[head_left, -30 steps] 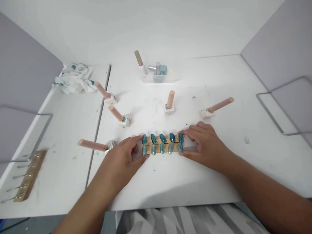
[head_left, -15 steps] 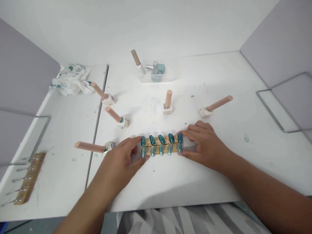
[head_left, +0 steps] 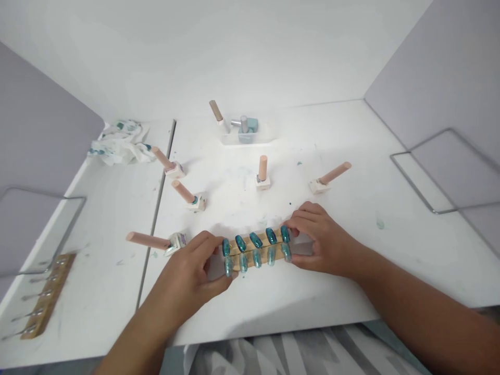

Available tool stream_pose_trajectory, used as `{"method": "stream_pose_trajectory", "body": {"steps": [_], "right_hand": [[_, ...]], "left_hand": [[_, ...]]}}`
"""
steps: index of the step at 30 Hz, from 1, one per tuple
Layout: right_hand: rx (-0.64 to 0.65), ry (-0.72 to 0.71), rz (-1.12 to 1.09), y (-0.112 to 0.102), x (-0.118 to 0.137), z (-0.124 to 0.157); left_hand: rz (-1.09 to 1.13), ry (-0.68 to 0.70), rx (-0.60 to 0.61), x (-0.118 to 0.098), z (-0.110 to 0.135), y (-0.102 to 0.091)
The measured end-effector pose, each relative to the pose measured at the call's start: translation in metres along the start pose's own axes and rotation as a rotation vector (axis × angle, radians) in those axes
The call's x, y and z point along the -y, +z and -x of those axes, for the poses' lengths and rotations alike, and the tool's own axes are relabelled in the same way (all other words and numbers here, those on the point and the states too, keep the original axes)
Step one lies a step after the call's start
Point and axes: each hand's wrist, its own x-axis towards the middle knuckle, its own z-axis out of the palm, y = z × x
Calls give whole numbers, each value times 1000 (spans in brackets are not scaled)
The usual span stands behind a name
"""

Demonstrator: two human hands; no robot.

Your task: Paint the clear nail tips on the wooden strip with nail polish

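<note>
Two wooden nail display strips (head_left: 250,251) lie side by side in front of me, bearing two rows of false nails. The far row has dark teal nails (head_left: 255,240); the near row has paler, glittery teal nails (head_left: 257,258). My left hand (head_left: 191,273) grips the strips at their left end, thumb on the near side and fingers on the far side. At the right end, my right hand (head_left: 322,237) pinches them the same way. Close beyond my left hand lies a polish bottle (head_left: 177,244) with a long peach cap.
More peach-capped polish bottles (head_left: 263,181) stand or lie across the white table (head_left: 344,291). A clear tray (head_left: 265,136) at the back holds several bottles. Crumpled stained tissue (head_left: 125,148) and a wooden holder with metal pins (head_left: 49,297) are on the left. Wire stands (head_left: 433,211) flank both sides.
The strips, still held by both hands, now slant slightly, their left end nearer to me. The whole view has shifted a little, with the back wall showing more.
</note>
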Motion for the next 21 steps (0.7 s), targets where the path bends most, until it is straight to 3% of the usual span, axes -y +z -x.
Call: {"method": "stream_pose_trajectory", "body": {"steps": [6, 21], "right_hand": [[52, 18, 58, 0, 1, -1], [137, 88, 82, -3, 3, 0]], "left_hand": [[-78, 36, 18, 1, 1, 1], [-72, -65, 77, 3, -3, -1]]}}
